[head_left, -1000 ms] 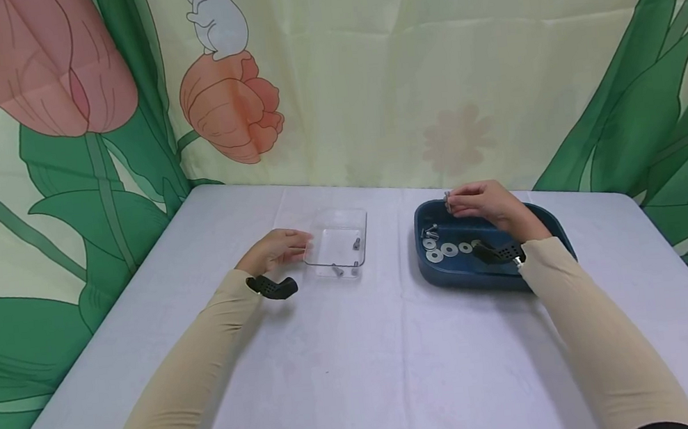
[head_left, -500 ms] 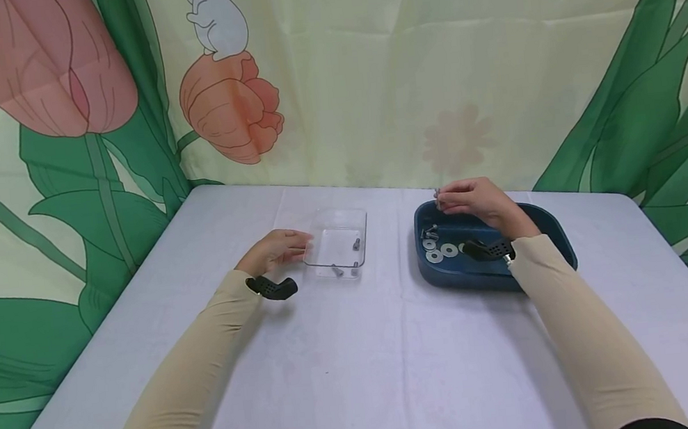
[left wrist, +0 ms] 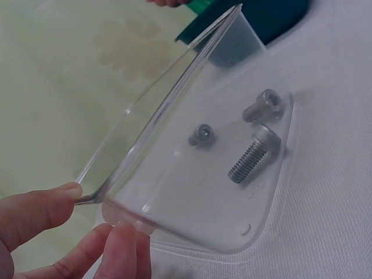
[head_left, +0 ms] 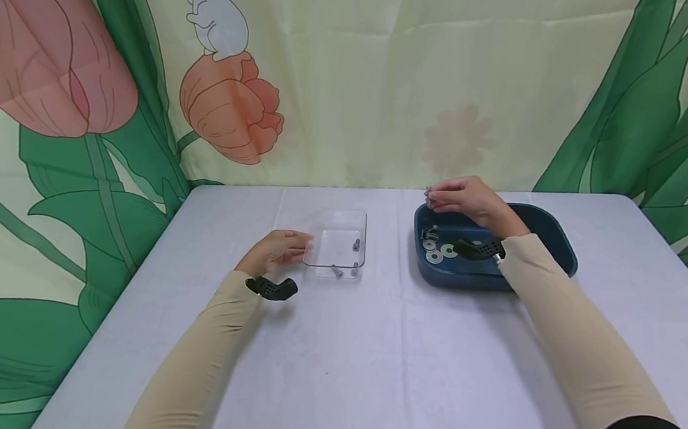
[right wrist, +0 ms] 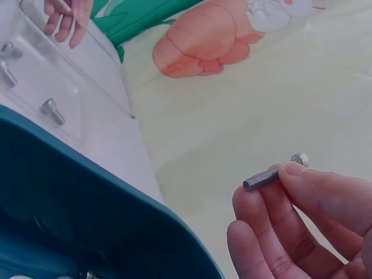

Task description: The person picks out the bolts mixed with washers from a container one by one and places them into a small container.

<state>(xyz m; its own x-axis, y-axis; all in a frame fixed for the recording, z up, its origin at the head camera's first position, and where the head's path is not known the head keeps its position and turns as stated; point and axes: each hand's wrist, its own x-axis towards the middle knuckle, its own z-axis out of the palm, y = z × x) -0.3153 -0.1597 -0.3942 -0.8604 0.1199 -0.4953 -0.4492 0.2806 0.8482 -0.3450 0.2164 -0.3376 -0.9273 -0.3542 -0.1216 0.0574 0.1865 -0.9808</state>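
Observation:
My left hand (head_left: 275, 248) grips the near-left side of a clear plastic box (head_left: 333, 246), its thumb over the rim and its fingers against the outside wall. Inside the box lie 3 grey socket-head bolts (left wrist: 256, 154), one longer than the others in the left wrist view. My right hand (head_left: 471, 202) pinches another socket-head bolt (right wrist: 261, 179) between thumb and fingers. That bolt is held above the left back rim of a dark blue tray (head_left: 464, 281), its threaded end showing past the fingertips in the right wrist view.
In the tray's left part lie several flat washers (head_left: 434, 257) and some bolts (head_left: 430, 232). My right forearm and wrist camera cover part of the tray. A white cloth (head_left: 335, 369) covers the table, and a printed curtain (head_left: 357, 101) hangs behind it.
My right hand, pinching the bolt, has moved left over the tray toward its left back corner. The left hand and the clear box have stayed in place.

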